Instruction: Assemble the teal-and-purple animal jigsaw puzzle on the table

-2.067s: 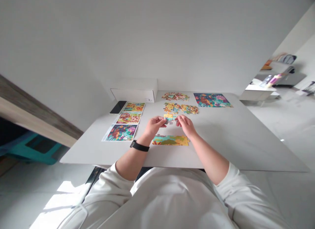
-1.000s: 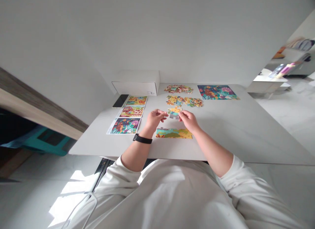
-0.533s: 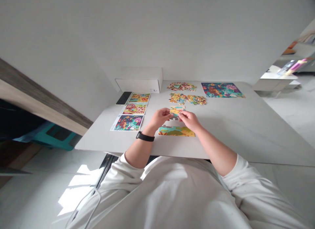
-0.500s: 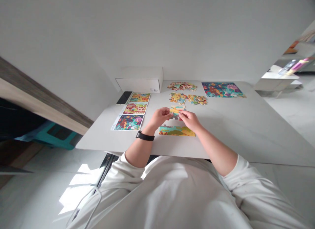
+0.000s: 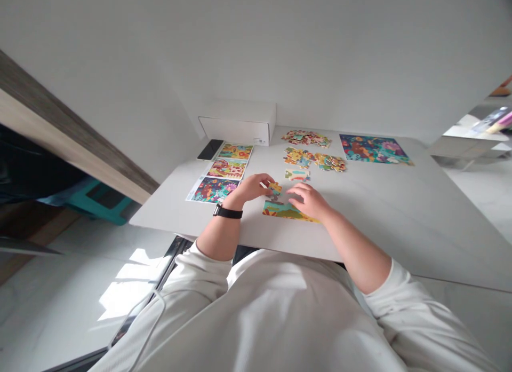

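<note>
My left hand (image 5: 253, 186), with a black band on the wrist, pinches a small puzzle piece (image 5: 274, 189) and holds it at the top left corner of a joined puzzle strip (image 5: 285, 211) on the white table (image 5: 392, 212). Over the strip's right part my right hand (image 5: 309, 199) lies low, fingers spread, touching the strip. A small joined bit (image 5: 297, 175) lies on the table just beyond both hands.
Loose piece piles (image 5: 314, 160) and another pile (image 5: 306, 137) lie further back. A finished puzzle (image 5: 373, 148) is at the back right. Three picture cards (image 5: 226, 168), a black phone (image 5: 210, 149) and a white box (image 5: 239, 127) stand at the left.
Both hands held a joined bit together in the air; that bit now lies on the table. My left hand has come down to the strip with one piece, and my right hand has lowered onto the strip.
</note>
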`<action>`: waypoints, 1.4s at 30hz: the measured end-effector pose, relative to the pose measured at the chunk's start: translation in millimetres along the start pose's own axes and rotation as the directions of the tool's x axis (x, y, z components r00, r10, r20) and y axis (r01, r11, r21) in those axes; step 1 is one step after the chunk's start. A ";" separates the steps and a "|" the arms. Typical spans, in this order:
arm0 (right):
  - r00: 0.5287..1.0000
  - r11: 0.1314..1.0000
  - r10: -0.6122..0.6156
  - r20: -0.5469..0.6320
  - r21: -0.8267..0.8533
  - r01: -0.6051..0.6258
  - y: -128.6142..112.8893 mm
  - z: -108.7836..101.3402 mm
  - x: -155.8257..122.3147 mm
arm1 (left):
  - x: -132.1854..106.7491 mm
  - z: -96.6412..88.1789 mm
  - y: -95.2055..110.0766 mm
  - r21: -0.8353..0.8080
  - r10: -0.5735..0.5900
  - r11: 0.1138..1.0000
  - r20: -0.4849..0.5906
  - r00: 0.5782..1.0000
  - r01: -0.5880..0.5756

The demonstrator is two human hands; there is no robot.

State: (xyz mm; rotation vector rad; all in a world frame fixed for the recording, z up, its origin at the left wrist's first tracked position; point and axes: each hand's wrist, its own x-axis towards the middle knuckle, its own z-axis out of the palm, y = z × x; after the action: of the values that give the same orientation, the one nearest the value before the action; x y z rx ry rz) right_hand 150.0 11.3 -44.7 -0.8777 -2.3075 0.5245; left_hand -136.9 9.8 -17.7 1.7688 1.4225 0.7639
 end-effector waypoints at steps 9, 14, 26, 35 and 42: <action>0.989 0.996 -0.083 0.125 -0.001 0.084 -2.2 5.2 -1.2 | 1.7 2.9 -1.5 0.235 0.006 0.972 -0.018 1.000 -0.002; 0.983 0.994 -0.101 0.152 -0.020 0.105 -3.5 10.3 0.3 | 4.1 3.8 -3.3 0.273 0.066 0.960 -0.025 0.998 -0.056; 0.962 0.982 -0.146 0.232 -0.080 0.168 -11.9 8.7 4.5 | 3.5 3.2 -3.5 0.343 0.059 0.938 -0.001 0.998 -0.055; 0.961 0.977 -0.116 0.250 -0.145 0.156 -17.9 10.3 4.8 | 1.4 5.1 -5.4 0.360 0.075 0.931 -0.013 0.997 -0.066; 0.964 0.977 -0.080 0.254 -0.172 0.126 -22.0 14.7 3.7 | 1.9 6.0 -5.7 0.348 0.082 0.934 0.001 0.997 -0.077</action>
State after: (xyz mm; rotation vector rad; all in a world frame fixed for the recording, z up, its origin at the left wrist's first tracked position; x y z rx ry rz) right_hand 128.0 -3.6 -42.0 -0.8099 -2.6477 0.3942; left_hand -134.7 11.3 -25.7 2.1033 1.5775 0.5908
